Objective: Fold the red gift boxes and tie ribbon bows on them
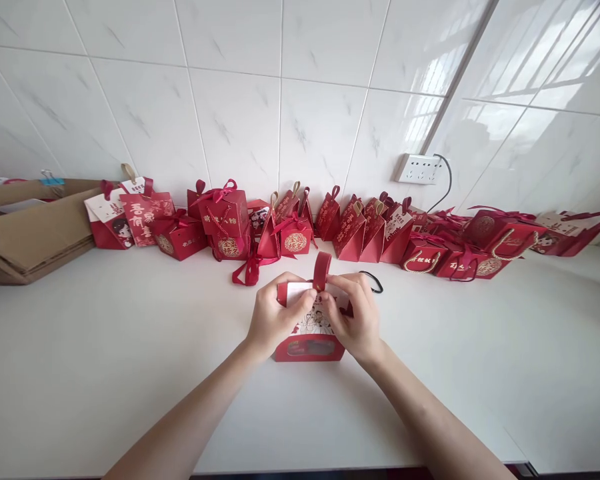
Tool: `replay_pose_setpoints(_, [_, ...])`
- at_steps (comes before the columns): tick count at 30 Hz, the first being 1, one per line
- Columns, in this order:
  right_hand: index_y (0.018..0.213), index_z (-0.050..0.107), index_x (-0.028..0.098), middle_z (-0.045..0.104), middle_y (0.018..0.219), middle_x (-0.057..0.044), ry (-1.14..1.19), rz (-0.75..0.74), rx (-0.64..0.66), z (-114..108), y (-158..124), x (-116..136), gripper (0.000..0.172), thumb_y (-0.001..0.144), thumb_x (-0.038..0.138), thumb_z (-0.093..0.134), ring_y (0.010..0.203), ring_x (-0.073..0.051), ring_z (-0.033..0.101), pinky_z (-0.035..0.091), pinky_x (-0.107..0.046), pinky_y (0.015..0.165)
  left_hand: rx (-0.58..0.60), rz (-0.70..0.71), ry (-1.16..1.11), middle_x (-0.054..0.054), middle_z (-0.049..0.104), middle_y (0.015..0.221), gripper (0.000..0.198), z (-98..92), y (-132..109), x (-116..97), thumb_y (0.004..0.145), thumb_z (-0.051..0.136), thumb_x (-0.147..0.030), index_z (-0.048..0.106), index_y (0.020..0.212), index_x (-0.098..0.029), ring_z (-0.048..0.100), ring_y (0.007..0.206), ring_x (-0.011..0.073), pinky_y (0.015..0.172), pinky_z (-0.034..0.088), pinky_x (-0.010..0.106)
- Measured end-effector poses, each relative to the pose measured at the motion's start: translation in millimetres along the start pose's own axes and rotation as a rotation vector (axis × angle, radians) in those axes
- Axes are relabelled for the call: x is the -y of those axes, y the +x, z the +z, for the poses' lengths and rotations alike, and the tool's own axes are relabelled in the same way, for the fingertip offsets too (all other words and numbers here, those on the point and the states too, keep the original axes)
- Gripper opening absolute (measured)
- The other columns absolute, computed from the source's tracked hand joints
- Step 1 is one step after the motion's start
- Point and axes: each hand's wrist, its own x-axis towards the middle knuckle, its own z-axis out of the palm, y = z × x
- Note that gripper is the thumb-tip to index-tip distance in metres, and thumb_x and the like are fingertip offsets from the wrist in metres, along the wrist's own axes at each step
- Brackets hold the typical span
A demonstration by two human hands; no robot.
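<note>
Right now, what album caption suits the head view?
Left hand and right hand hold a windowed red gift box beneath its ribbon loop.

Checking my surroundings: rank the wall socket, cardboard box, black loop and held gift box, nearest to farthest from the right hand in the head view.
1. Gift box: touching the right hand.
2. Black loop: just beyond, right.
3. Wall socket: higher up, right.
4. Cardboard box: far left.

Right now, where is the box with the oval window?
In the head view, the box stands near centre on the white table, between the left hand and right hand.
</note>
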Motion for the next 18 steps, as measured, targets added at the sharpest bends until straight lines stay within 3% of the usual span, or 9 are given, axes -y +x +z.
replay_pose_setpoints(9, [0.112,0.046,0.021,0.054,0.086,-0.003,0.029,0.060,-0.033,3.0,-2.9,-1.6,0.022,0.091,0.015,0.051,0.073,-0.016,0.056,0.048,-0.029,0.061,0.003,0.007,-0.027,-0.004,0.058,0.054,0.016,1.5,0.4,0.1,0.075,0.063,-0.031,0.058,0.068,-0.017,0.050,0.047,0.0078,0.044,0.041,0.015])
replay_pose_setpoints(18, [0.103,0.054,0.022,0.047,0.090,-0.004,-0.032,-0.100,0.042,-2.1,4.0,0.8,0.023,0.091,0.005,0.045,0.077,-0.014,0.055,0.049,-0.027,0.061,0.010,0.026,-0.046,-0.004,0.059,0.059,0.013,1.0,0.0,1.0,0.075,0.064,-0.029,0.060,0.072,-0.017,0.052,0.052,0.0081,0.048,0.042,0.016])
